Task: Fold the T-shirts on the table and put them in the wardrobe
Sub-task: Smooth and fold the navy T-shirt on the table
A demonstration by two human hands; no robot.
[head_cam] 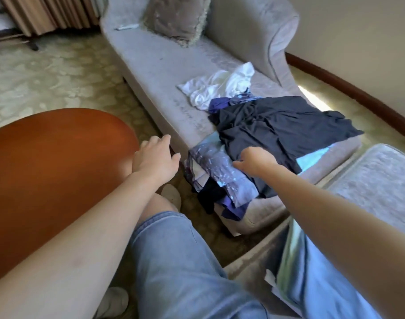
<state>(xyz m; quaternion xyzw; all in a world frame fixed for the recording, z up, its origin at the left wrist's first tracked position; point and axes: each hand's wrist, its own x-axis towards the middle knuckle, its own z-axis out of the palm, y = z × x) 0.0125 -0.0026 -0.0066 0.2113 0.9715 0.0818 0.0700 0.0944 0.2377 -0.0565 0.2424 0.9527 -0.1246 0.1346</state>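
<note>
A heap of T-shirts lies on the near end of a grey chaise longue (164,72). On top spreads a dark navy T-shirt (282,125). Under it sits a blue-grey patterned T-shirt (219,166), with purple cloth (222,103) behind. A crumpled white T-shirt (219,88) lies further back. My right hand (256,161) reaches over the heap, fingers curled at the edge of the navy shirt where it meets the patterned one; whether it grips cloth is hidden. My left hand (156,157) hovers in the air left of the heap, fingers relaxed, holding nothing.
A round reddish-brown wooden table (47,171) stands at the left, close to my left arm. A grey padded stool (376,180) is at the right. A cushion (176,17) and a white remote (127,26) lie at the chaise's far end. Patterned carpet covers the floor.
</note>
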